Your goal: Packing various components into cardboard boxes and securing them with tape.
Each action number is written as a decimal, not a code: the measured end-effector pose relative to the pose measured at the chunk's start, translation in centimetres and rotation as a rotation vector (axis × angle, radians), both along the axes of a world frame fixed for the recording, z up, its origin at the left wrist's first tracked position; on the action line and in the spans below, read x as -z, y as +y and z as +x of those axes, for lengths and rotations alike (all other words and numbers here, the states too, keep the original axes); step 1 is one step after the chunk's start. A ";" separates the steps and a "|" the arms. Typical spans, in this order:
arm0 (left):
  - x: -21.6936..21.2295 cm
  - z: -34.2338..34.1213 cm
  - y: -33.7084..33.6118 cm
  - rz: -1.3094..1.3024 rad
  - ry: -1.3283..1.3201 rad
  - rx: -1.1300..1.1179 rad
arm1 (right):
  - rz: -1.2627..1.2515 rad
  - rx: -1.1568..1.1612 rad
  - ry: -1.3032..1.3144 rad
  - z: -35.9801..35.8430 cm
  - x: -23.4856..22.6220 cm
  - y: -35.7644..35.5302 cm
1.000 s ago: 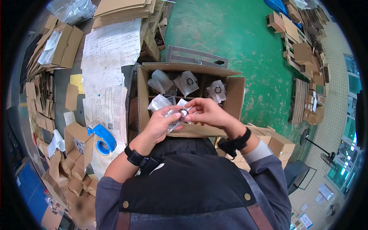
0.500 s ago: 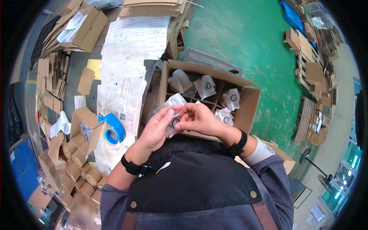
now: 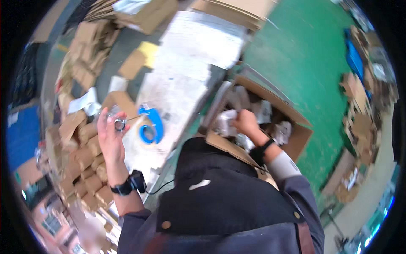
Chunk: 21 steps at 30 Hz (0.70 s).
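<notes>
Raised at the left, my left hand [image 3: 111,139] holds a small round dark-and-silver part [image 3: 120,124] between thumb and fingers, with clear plastic around it. My right hand [image 3: 246,122] reaches into the open cardboard box [image 3: 262,88], its fingers closed at the edge of a clear plastic bag [image 3: 226,122]. Motion blur hides what is in that bag. Other bagged parts fill compartments of the box, among them one bag [image 3: 282,132] to the right of my hand and another [image 3: 264,111] beyond it.
A blue tape dispenser [image 3: 154,127] stands on the paper-covered bench [image 3: 196,38]. Several cardboard tubes or rolls [image 3: 91,169] sit in a carton at the left, near an open flap [image 3: 120,103]. Stacked cardboard [image 3: 237,10] lies at the far end; pallets with cartons [image 3: 359,122] line the right.
My hands were together over the box with a bagged part. Now the left hand has swung left with a part, and the right has gone into the box. The view has turned.
</notes>
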<state>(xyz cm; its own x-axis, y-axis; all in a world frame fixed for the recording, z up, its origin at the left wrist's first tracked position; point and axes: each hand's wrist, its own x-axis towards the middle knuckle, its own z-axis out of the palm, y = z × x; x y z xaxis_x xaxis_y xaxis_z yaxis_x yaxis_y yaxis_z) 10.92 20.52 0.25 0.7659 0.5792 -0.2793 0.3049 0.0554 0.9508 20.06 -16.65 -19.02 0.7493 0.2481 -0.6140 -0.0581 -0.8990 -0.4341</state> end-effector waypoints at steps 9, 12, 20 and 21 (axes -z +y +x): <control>5.7 5.0 7.4 1.282 0.291 0.162 | 0.238 -0.094 -0.152 -1.6 -7.6 -1.0; 2.7 14.5 -2.5 1.198 -0.235 0.469 | 0.451 0.040 -0.132 -2.1 -10.6 -2.1; 8.0 40.8 -19.0 1.531 -0.489 0.766 | 0.458 0.446 -0.312 -9.0 -19.6 -4.9; 8.7 42.2 -20.4 1.500 -0.525 0.756 | 0.461 0.551 -0.310 -10.9 -19.1 -6.4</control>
